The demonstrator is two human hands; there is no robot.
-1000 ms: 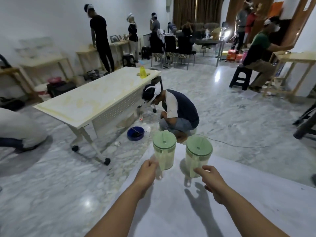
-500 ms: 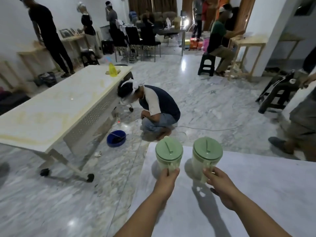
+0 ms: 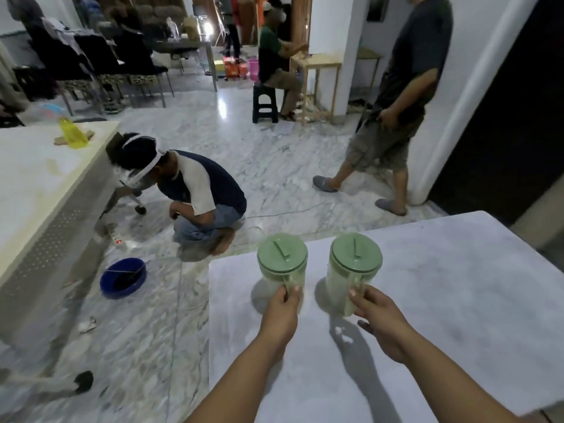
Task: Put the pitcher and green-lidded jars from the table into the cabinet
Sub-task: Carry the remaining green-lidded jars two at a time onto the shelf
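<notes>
Two pale green translucent jars with green lids stand side by side near the far left corner of a white marble table [image 3: 442, 300]. My left hand [image 3: 282, 309] grips the handle of the left jar [image 3: 282, 264]. My right hand [image 3: 377, 319] grips the handle of the right jar [image 3: 354, 267]. Both jars are upright and seem to rest on the table. No cabinet is in view.
A person [image 3: 195, 190] crouches on the floor just beyond the table. Another person [image 3: 393, 117] stands at the right by a white pillar. A long cream table [image 3: 36, 184] is at the left, with a blue bowl [image 3: 123, 277] on the floor beside it.
The view has swung to the right and closer. Both hands went from reaching toward the jars to closing on their handles.
</notes>
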